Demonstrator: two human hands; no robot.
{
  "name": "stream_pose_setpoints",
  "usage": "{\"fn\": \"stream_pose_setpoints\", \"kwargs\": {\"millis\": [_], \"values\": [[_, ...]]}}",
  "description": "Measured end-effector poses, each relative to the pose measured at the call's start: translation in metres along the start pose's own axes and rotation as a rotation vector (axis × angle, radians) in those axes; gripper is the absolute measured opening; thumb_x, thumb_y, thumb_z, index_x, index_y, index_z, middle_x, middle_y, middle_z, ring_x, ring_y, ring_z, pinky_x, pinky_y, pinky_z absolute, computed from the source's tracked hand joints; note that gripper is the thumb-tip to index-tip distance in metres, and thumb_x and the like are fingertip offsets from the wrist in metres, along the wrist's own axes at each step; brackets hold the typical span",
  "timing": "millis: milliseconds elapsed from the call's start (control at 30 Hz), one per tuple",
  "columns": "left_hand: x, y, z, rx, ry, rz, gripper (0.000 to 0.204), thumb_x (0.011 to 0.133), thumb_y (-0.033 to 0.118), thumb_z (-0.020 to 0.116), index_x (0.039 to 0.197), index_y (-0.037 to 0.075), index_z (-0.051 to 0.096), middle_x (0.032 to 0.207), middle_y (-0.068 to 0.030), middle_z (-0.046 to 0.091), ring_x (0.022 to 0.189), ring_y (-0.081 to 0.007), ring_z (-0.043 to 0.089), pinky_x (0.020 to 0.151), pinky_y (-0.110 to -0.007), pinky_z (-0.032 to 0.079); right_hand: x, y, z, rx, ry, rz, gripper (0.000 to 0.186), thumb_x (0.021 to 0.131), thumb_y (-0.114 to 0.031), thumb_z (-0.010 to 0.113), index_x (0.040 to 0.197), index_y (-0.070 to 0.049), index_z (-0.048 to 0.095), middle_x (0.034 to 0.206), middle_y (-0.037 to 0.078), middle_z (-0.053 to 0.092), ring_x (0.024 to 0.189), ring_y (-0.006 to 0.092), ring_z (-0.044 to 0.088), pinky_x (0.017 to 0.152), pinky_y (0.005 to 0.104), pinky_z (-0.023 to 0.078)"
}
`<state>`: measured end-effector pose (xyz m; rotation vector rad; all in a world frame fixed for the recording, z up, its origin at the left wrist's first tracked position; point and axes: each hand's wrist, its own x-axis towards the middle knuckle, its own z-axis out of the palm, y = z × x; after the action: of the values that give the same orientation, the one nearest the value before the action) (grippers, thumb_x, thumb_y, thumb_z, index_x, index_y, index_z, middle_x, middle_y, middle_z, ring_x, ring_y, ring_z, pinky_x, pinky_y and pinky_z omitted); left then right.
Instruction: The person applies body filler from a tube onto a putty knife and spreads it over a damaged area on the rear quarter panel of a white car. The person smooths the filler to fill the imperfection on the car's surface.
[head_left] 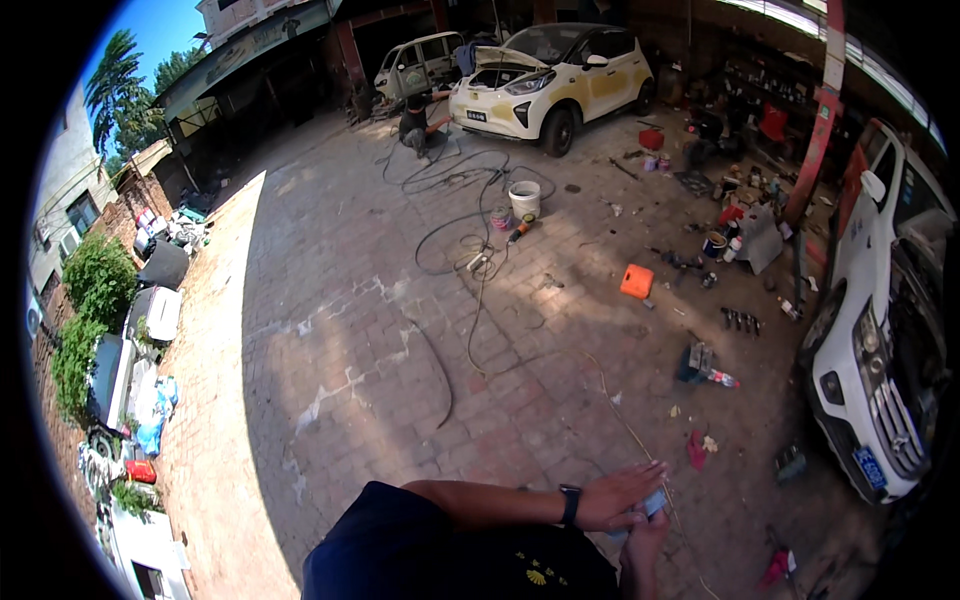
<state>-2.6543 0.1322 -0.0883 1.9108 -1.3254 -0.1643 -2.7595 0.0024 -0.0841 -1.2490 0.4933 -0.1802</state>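
Note:
My left hand, with a dark watch on its wrist, reaches across from the left with its fingers stretched out together. Just below it is my right hand, its fingers closed around a small light-blue object. The object is partly covered by both hands, and its kind cannot be made out. A thin yellowish cord runs over the paving and passes close by the fingertips.
A white pickup with its hood up stands at the right. Ahead, a person crouches beside a white-and-yellow car. Hoses, a white bucket, a power tool, an orange case and scattered tools lie on the paving.

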Motion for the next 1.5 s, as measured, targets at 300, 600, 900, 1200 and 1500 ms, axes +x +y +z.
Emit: {"fn": "stream_pose_setpoints", "kwargs": {"millis": [300, 600, 900, 1200, 1500], "values": [[-0.013, -0.024, -0.015, -2.026, -0.248, -0.448, 0.081, 0.112, 0.063, 0.025, 0.157, -0.002, 0.043, 0.159, -0.0154, 0.049, 0.142, -0.0265, 0.051, 0.120, -0.044, 0.037, 0.004, -0.004, -0.002, 0.217, -0.216, 0.005, 0.034, 0.103, -0.012, 0.062, 0.134, 0.003, 0.060, 0.123, 0.010, 0.068, 0.110, 0.0181, 0.066, 0.099, 0.0359, 0.053], [-0.009, -0.011, -0.076, -1.262, 0.079, -0.177, 0.080, 0.110, 0.050, 0.048, 0.168, 0.003, 0.017, 0.171, -0.0184, 0.026, 0.158, -0.0329, 0.026, 0.128, -0.045, 0.023, 0.043, 0.011, 0.003, -0.104, -0.054, 0.001, 0.033, 0.105, -0.017, 0.063, 0.132, 0.002, 0.061, 0.116, 0.008, 0.069, 0.104, 0.0150, 0.065, 0.094, 0.0334, 0.052], [-0.031, -0.030, -0.068, 0.077, 0.101, 0.064, 0.084, 0.105, 0.040, 0.054, 0.167, -0.002, 0.015, 0.173, -0.0246, 0.019, 0.161, -0.0386, 0.020, 0.131, -0.050, 0.016, 0.049, 0.032, 0.103, 0.117, -0.032, -0.074, 0.025, 0.103, -0.018, 0.066, 0.108, 0.007, 0.067, 0.098, 0.004, 0.070, 0.090, 0.0134, 0.066, 0.080, 0.0293, 0.054], [-0.130, -0.196, -0.089, -1.248, 0.089, -0.707, 0.089, 0.111, 0.065, 0.020, 0.166, -0.005, 0.018, 0.174, -0.0224, 0.020, 0.161, -0.0319, 0.022, 0.131, -0.044, 0.016, 0.071, -0.010, 0.177, -0.036, -0.243, 0.011, 0.026, 0.103, -0.007, 0.058, 0.126, 0.003, 0.063, 0.117, 0.009, 0.070, 0.105, 0.0182, 0.068, 0.095, 0.0352, 0.054], [-0.074, -0.132, -0.166, -1.931, 0.564, -0.640, 0.093, 0.104, 0.070, 0.040, 0.162, -0.002, 0.032, 0.167, -0.0202, 0.036, 0.153, -0.0320, 0.037, 0.129, -0.043, 0.021, 0.182, 0.051, 0.182, -0.096, -0.443, 0.284, 0.025, 0.103, -0.008, 0.065, 0.126, 0.002, 0.067, 0.115, 0.006, 0.072, 0.104, 0.0147, 0.067, 0.095, 0.0324, 0.054]]}}
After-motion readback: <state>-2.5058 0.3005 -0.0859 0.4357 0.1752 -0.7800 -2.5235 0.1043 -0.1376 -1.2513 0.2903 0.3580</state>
